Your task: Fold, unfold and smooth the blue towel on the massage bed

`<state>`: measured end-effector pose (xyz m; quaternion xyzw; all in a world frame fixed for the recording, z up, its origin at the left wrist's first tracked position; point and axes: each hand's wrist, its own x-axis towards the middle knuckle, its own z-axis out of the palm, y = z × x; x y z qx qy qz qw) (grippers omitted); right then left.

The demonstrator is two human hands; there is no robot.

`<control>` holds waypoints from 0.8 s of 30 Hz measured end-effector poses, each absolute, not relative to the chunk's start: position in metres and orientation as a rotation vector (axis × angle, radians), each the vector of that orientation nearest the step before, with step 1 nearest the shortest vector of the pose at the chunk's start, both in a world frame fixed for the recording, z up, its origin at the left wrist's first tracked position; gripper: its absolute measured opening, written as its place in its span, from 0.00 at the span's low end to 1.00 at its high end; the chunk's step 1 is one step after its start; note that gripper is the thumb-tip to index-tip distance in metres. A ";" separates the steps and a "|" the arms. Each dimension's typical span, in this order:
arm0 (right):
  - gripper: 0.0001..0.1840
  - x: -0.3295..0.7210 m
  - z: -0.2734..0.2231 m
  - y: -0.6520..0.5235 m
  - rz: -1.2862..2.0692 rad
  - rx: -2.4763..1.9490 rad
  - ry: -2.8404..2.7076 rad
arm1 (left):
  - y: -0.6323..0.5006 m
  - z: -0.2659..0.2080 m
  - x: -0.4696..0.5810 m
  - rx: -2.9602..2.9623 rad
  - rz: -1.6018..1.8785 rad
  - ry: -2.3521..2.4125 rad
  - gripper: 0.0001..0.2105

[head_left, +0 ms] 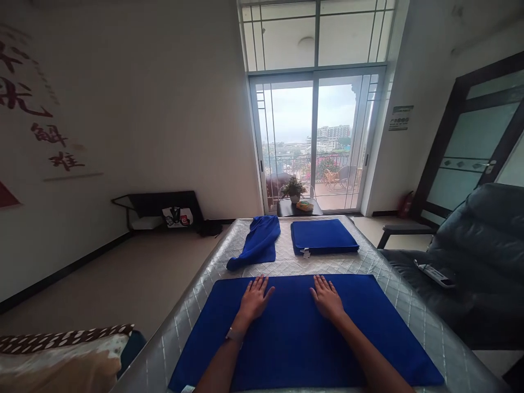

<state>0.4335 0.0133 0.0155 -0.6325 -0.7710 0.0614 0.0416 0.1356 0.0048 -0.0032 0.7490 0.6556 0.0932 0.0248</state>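
Note:
A blue cloth [292, 338] lies spread flat in front of me on the silvery quilted surface [327, 266]. Near its far edge, my left hand [254, 299] rests on it palm down with the fingers stretched out. My right hand [326, 297] lies the same way on the cloth's right half, apart from the left. Both hands hold nothing. Beyond the spread cloth, a crumpled blue cloth [260, 243] sits to the left. To the right of that is a neat stack of folded blue cloths [323, 234] with a white tag at its front edge.
A dark padded armchair [470, 262] stands close on the right, with a white remote-like object [434, 274] on its seat. Behind the far edge, a small chair [286, 207] bears a potted plant [293, 188]. Brown patterned fabric [65, 341] is at lower left.

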 end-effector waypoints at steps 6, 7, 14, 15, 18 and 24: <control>0.36 0.585 -0.002 0.029 0.013 -2.247 -2.157 | -0.003 -0.012 0.006 2.053 0.242 2.373 0.36; 0.36 0.603 -0.006 0.030 0.005 -2.272 -2.122 | -0.005 -0.015 -0.006 2.022 0.250 2.395 0.37; 0.39 0.623 -0.016 0.030 -0.010 -2.281 -2.046 | -0.010 -0.019 -0.014 1.949 0.317 2.397 0.40; 0.39 0.622 -0.017 0.030 -0.024 -2.276 -2.044 | -0.010 -0.018 -0.013 1.948 0.310 2.400 0.39; 0.39 0.624 -0.023 0.033 -0.056 -2.249 -2.053 | -0.009 -0.018 -0.014 1.961 0.300 2.415 0.37; 0.38 0.630 -0.033 0.036 -0.079 -2.224 -2.043 | -0.002 -0.043 -0.048 2.213 0.247 2.293 0.27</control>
